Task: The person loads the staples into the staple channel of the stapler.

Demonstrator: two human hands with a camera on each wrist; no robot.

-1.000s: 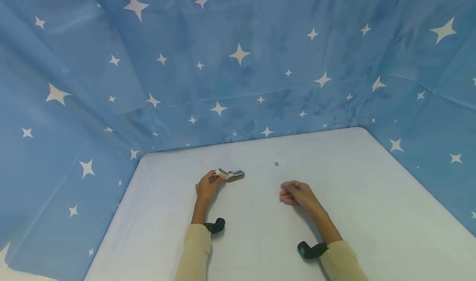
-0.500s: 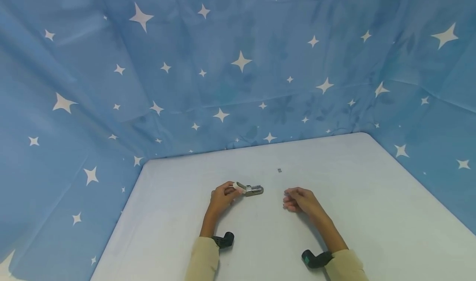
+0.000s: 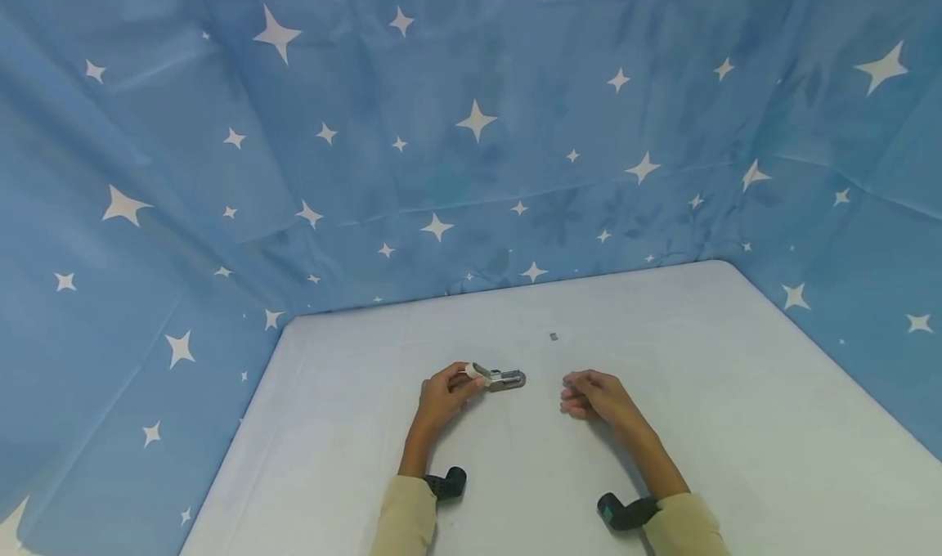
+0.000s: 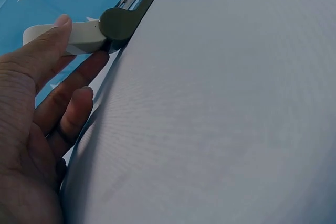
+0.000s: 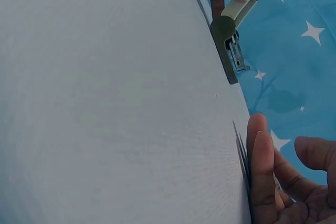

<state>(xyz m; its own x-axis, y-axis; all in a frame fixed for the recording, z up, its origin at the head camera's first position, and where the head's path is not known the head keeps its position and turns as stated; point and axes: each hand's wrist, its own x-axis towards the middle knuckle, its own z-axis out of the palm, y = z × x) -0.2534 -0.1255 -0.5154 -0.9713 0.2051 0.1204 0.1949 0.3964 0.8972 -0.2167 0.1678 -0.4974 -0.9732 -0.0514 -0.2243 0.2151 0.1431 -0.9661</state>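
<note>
Opened stapler (image 3: pixel 506 381) is pinched by left hand (image 3: pixel 441 395), likely for loading; far grey piece (image 3: pixel 553 337) should be fetched by relaxed right hand (image 3: pixel 598 395).

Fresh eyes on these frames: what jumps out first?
Probably the blue cloth with white stars, rising behind and on both sides of the white table in the head view. Next, the opened stapler near the middle of the table, pinched at its pale end by the left hand, with the right hand apart from it, to its right. Farther back lies a tiny grey piece.
</note>
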